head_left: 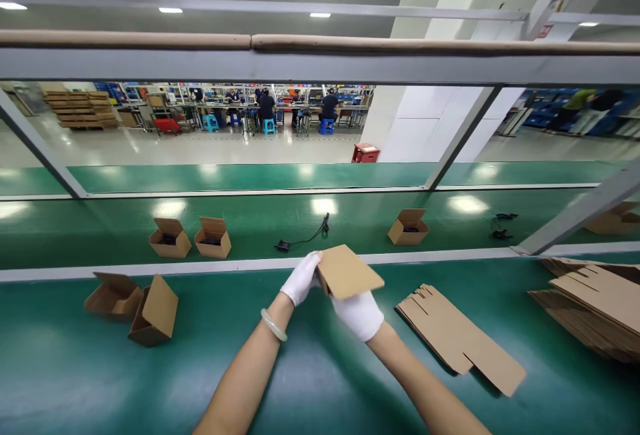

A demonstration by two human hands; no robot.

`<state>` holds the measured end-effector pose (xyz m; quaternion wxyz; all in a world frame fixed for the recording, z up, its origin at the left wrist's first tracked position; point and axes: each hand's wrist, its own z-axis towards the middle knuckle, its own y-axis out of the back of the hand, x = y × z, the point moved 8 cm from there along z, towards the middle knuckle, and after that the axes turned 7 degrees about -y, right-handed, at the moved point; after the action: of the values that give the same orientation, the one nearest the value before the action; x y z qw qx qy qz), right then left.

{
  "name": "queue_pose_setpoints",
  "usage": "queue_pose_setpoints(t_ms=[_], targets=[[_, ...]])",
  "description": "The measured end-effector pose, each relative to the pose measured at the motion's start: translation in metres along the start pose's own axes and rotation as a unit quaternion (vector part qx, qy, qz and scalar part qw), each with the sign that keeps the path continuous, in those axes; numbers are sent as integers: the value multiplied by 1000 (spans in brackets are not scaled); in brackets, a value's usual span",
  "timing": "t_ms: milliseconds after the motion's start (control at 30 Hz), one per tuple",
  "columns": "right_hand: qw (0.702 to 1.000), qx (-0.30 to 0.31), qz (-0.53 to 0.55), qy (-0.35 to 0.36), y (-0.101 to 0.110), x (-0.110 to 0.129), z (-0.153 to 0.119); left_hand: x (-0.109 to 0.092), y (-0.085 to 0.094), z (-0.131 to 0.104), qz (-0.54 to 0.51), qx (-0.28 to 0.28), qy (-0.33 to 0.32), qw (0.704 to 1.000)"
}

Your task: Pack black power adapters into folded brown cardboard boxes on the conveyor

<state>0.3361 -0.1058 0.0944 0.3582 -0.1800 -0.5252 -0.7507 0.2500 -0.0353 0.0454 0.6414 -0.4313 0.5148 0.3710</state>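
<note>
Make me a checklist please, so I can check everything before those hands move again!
1. Both hands on the cardboard box: ok. The left hand is at its left end, the right hand under its near side.
2. White gloves worn: ok, on both hands.
3. Inside of the held box seen: cannot tell, a panel faces up and hides it.
4. More flat cardboard nearby: ok, it lies right of the right hand.
5. Black cable beyond the hands in a box: not ok, it lies loose on the far green surface.
</note>
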Motion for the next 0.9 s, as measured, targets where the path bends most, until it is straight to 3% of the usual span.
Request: queue_pose_setpoints(t_ms=[33,100,167,200,267,367,500,567,667,767,833,900], targets=[[999,7,-36,1,1,-4,5,2,9,3,31,-4,0,1000],[988,50,-147,6,3,-14,11,-2,50,13,152,-81,-28,985],[956,114,-270,-6,3,-32,9,-8,103,20,313,-177,-31,933],[936,145,-321,-22,4,-42,7,-7,125,24,384,-197,-7,902],[902,179,-387,-73,9,-62,1,4,160,31,468,-184,49,863],[872,156,-446,-130,22,-70,-4,18,185,38,481,-151,72,861],[893,29,-440,-96,37,-37,0,22,192,39,434,-143,37,889],[912,2,-407,-58,34,-17,2,18,190,38,395,-142,6,908],[930,40,-363,-28,13,-3,9,7,181,38,314,-137,-54,938],[938,90,-331,-48,-13,-5,21,-19,163,36,199,-145,-133,960],[949,103,-289,-68,-28,-8,31,-45,149,30,18,-157,-215,964],[963,114,-230,-81,-42,-6,40,-70,133,20,-181,-148,-265,935]])
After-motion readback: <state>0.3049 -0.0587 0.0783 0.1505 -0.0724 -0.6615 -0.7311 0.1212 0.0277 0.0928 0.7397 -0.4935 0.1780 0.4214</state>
